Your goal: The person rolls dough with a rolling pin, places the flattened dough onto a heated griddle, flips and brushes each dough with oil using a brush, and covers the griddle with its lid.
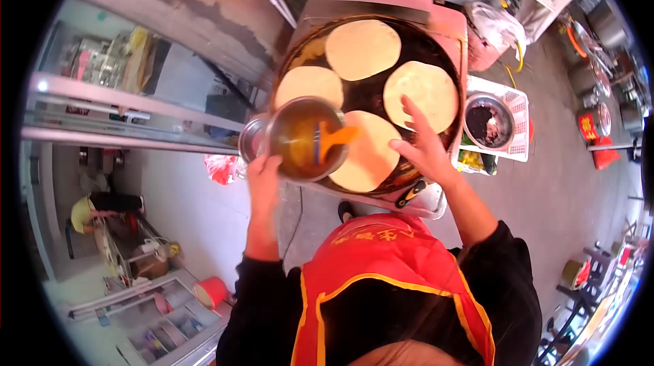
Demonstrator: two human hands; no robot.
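My left hand grips the rim of a metal bowl holding yellowish liquid. An orange brush-like tool with a blue band rests in the bowl, one end sticking out over the rim. My right hand, thumb and fingers apart and nothing in them, hovers over the right front of a round dark griddle. Several flat dough rounds lie on it: one at the back, one at the right, one at the front, and a left one partly covered by the bowl.
A black-and-yellow handle lies at the griddle's front edge. Right of it, a white basket bears a metal bowl of dark food. Another small metal container sits left of my bowl. A person is at far left.
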